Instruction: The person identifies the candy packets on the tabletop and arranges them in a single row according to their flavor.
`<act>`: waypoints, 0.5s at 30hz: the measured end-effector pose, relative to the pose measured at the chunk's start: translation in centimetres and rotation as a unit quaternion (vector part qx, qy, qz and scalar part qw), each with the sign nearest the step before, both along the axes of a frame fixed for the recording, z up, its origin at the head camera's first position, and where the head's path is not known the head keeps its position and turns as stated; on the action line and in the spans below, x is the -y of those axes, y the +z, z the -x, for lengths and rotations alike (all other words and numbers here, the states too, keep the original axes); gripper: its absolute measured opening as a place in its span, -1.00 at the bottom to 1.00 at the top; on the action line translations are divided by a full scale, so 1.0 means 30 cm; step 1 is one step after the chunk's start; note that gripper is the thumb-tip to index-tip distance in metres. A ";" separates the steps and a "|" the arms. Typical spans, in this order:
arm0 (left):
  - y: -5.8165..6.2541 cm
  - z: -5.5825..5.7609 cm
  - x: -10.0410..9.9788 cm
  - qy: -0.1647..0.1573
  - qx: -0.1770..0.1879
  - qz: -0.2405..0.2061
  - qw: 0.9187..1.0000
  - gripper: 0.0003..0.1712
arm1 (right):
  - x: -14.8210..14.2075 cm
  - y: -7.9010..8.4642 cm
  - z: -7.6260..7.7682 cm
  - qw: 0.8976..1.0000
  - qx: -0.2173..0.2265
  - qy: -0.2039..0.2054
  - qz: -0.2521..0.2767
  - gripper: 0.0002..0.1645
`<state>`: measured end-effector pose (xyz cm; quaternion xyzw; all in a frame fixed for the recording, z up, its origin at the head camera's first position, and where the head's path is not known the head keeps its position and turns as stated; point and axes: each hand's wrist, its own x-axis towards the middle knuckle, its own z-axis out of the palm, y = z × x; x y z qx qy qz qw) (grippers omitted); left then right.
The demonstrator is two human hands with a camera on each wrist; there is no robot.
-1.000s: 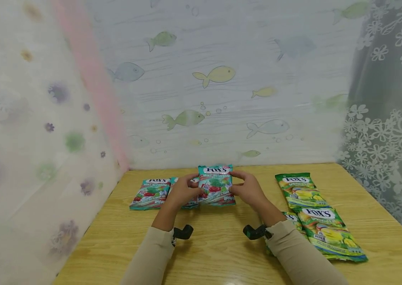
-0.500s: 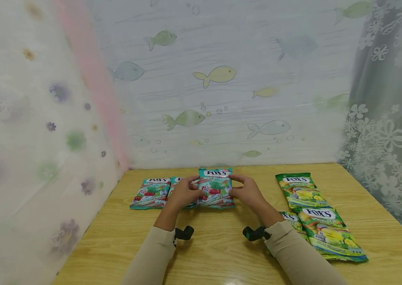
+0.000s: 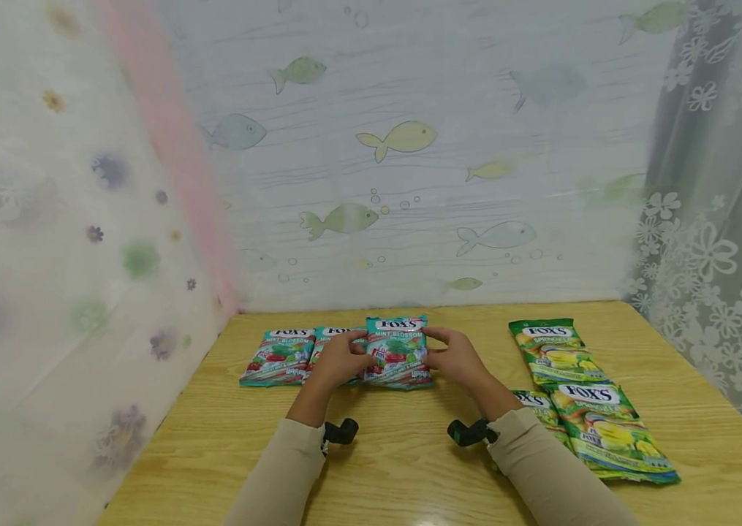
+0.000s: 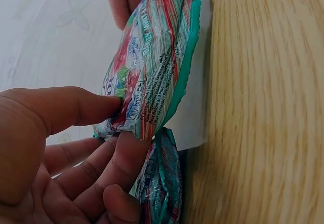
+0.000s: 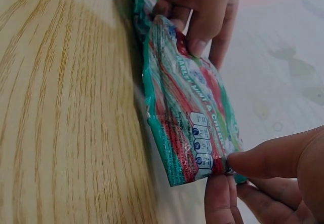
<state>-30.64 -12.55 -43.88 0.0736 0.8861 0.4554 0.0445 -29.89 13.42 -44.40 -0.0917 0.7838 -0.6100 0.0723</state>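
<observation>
Both hands hold a teal and red bag of Fox's Mint Blossom candy by its two sides, low over the table. My left hand pinches the left edge; in the left wrist view its thumb presses the printed front, with fingers behind the bag. At the opposite edge my right hand pinches the bag between thumb and fingers. A second Mint Blossom bag lies just left, partly hidden by the left hand. Beyond it is a third, flat on the table.
On the right of the wooden table lie green and yellow Fox's candy bags: one at the back, one in front, and another partly covered by the right forearm. A fish-patterned curtain hangs behind the table.
The held candy bag has come down and slightly toward me, with both hands still on its sides. The other bags have stayed in place.
</observation>
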 end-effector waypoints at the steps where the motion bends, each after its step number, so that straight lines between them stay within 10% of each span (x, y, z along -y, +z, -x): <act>1: -0.001 0.000 0.000 0.001 -0.002 0.003 1.000 -0.23 | 0.000 0.001 -0.001 1.000 0.000 0.002 -0.002 -0.27; 15: -0.015 -0.003 -0.002 0.019 -0.006 -0.003 1.000 -0.32 | -0.003 -0.012 0.003 0.999 0.000 0.012 -0.031 -0.24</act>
